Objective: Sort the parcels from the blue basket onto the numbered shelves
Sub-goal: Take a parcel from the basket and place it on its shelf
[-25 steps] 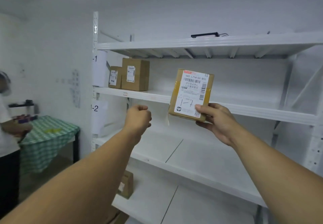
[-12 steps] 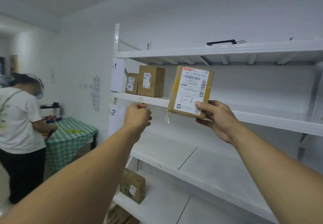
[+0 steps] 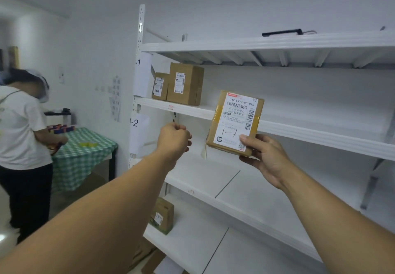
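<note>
My right hand (image 3: 264, 156) grips a small brown parcel (image 3: 234, 122) by its lower right corner, held upright in front of the white shelving. Its white label faces me with "1-1" handwritten on it. My left hand (image 3: 174, 140) is raised beside it with curled fingers and holds nothing I can see. Paper tags mark shelf 1-1 (image 3: 183, 108) and shelf 1-2 (image 3: 205, 181) at the left post. Two brown boxes (image 3: 178, 84) stand at the left end of shelf 1-1. The blue basket is out of view.
A lower shelf holds another small box (image 3: 162, 217). More cardboard (image 3: 149, 261) lies near the floor. A black object (image 3: 282, 32) rests on the top shelf. At the left a person (image 3: 21, 137) stands at a green-checked table (image 3: 85, 152).
The view has swung left, so the shelf unit sits further right and the person at the table has come into sight. Both hands kept their pose, the parcel still raised.
</note>
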